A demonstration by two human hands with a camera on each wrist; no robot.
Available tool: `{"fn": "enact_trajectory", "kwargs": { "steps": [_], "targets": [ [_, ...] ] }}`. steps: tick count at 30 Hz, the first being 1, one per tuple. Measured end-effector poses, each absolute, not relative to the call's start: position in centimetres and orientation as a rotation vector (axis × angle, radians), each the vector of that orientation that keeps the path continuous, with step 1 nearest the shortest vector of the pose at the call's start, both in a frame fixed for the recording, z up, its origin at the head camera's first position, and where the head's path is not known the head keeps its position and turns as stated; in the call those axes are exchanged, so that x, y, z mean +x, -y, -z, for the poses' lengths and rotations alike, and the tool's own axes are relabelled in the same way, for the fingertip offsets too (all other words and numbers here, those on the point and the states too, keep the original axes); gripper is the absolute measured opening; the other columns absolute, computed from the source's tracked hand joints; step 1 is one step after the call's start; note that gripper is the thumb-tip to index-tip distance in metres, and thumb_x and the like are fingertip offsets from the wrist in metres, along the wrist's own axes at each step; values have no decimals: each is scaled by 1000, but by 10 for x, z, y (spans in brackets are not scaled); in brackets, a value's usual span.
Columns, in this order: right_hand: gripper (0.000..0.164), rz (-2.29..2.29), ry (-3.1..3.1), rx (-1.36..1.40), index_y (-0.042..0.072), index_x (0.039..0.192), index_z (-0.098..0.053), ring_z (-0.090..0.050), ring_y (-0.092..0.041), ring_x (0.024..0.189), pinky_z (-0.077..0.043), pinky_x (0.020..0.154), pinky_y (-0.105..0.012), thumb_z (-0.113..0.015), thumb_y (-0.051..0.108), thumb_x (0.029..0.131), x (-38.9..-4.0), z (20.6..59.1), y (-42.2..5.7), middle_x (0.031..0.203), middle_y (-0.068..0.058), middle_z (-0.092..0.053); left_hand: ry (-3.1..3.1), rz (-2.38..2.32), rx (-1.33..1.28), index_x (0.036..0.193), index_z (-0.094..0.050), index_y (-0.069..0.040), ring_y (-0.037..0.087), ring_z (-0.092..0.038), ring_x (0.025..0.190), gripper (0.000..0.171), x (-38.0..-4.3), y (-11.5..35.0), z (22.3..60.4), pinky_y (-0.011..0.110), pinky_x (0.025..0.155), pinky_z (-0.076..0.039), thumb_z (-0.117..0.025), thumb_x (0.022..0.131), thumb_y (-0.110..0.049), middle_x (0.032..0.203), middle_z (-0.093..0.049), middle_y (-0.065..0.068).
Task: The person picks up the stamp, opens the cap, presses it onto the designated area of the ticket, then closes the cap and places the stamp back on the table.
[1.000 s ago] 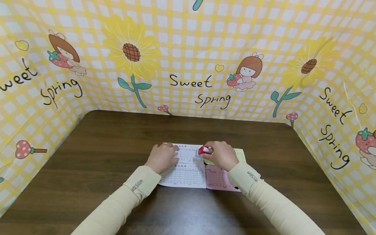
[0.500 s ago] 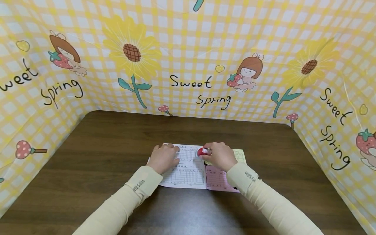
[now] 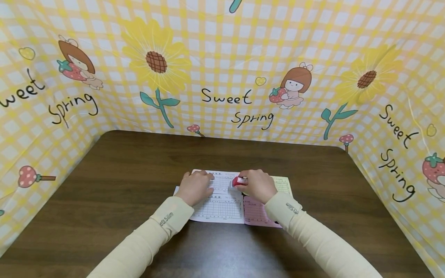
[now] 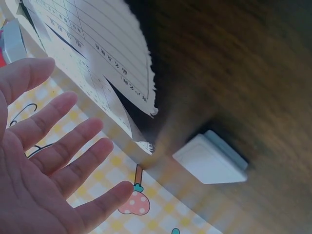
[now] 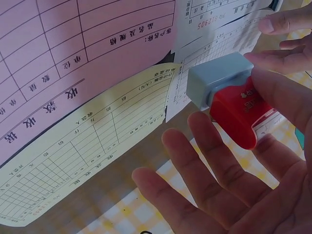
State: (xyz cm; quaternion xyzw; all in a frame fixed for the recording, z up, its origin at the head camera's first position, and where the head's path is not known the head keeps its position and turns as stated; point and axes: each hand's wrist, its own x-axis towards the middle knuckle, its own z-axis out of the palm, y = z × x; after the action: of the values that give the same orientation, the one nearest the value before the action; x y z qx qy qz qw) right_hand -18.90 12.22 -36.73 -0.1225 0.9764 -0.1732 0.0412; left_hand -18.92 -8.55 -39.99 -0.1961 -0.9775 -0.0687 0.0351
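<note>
A self-inking stamp point(image 3: 239, 181) with a red top and a pale grey base point(image 5: 217, 78) is between the thumb and fingers of my right hand point(image 3: 260, 185). It sits at the right side of the upper white form point(image 3: 222, 183); whether its base touches the paper I cannot tell. My left hand point(image 3: 195, 187) rests over the left part of the white forms, fingers spread and fairly straight in the left wrist view. Below the upper form lies another white form point(image 3: 222, 210). To the right are a yellow slip point(image 3: 283, 185) and a pink slip point(image 3: 257, 212), partly behind my right hand.
In the left wrist view a small white block, like a cap point(image 4: 209, 158), lies on the brown wooden table point(image 3: 139, 162) near my left hand. A yellow checked cloth point(image 3: 226, 50) with printed flowers and figures rises along the table's back and sides.
My right hand has shifted slightly left and toward me with the stamp, uncovering more of the yellow slip. My left hand has moved a very little to the right on the forms.
</note>
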Motion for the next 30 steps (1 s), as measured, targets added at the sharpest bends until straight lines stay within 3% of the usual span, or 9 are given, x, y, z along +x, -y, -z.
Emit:
{"fn": "enact_trajectory", "kwargs": {
  "steps": [18, 30],
  "targets": [
    [34, 492, -2987, -394, 11, 113, -77, -61, -18, 73, -53, 66, -34, -84, 30, 85, -193, 372, -118, 98, -6, -75, 3016, 221, -599, 117, -73, -6, 34, -68, 105, 32, -191, 86, 403, 61, 92, -49, -75, 91, -24, 113, -71, 16],
    [34, 420, -2990, -402, 12, 111, -78, -61, -18, 73, -54, 65, -37, -84, 32, 84, -196, 374, -116, 97, -5, -75, 3009, 226, -602, 113, -73, -6, 32, -68, 101, 29, -192, 86, 405, 56, 85, -50, -76, 90, -23, 108, -72, 16]
  ]
}}
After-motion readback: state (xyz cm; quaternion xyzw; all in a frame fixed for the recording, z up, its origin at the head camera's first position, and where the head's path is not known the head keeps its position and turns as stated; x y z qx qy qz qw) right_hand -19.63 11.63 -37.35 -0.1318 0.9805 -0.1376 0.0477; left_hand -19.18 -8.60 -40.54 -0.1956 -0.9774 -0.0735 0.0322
